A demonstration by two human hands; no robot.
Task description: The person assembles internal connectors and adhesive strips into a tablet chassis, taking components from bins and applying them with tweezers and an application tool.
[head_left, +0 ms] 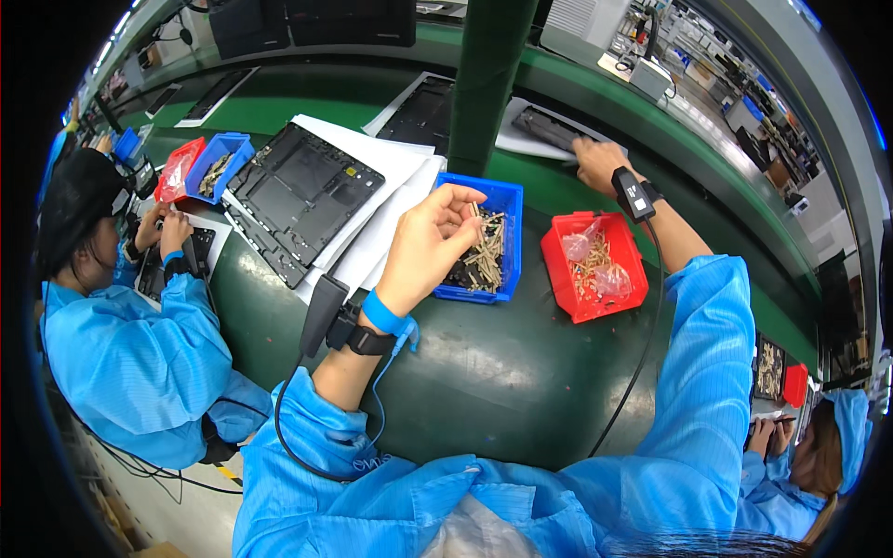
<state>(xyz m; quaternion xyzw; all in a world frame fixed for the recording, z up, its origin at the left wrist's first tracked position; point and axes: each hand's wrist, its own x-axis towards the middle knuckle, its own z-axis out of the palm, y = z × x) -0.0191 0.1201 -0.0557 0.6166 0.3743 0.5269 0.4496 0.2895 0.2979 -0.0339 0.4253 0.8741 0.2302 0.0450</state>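
Note:
My left hand [433, 237] is over the near-left rim of a blue bin [510, 251], its thumb and fingers closed on a small brass-coloured metal piece [475, 210]. Many similar slim metal pieces [487, 256] fill the bin. Stretched far forward, my right hand [603, 167] has its fingers closed at the right end of a black laptop casing panel [546, 127], which lies on white paper on the green conveyor. How far the fingers wrap under the panel is hidden.
A red bin [595, 312] with small metal parts and clear bags stands right of the blue one. Black laptop casings [302, 186] lie stacked on white sheets at left. A green post [484, 84] rises ahead. Co-workers sit left [130, 363] and right [791, 484]. Cables hang from both wrists.

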